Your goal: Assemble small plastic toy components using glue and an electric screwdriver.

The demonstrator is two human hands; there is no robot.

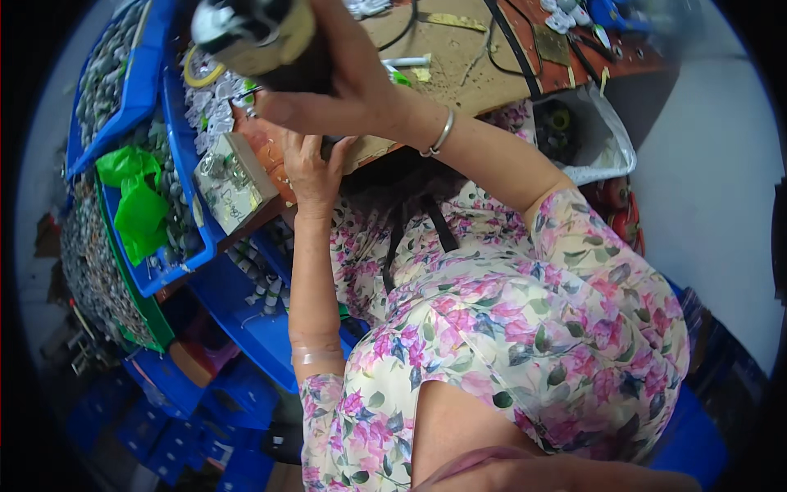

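Glossy roundish thing (270, 41) clamped by right hand (357, 90), long axis tipped toward worktop (643, 62) left edge, left hand (314, 170) grip kinda untellable

fat, dark, round-sided thing with a cream band (283, 49) | shiny black-and-white end | tilted | up in the right hand (352, 94)

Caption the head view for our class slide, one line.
Right hand holding a dark-and-tan object over a cluttered workbench, left hand at its edge.

Head view | dark handwritten marks are seen on the side of a pale box (248, 197) beside the blue tray (182, 270) | marks are slanted, small, partly blurred
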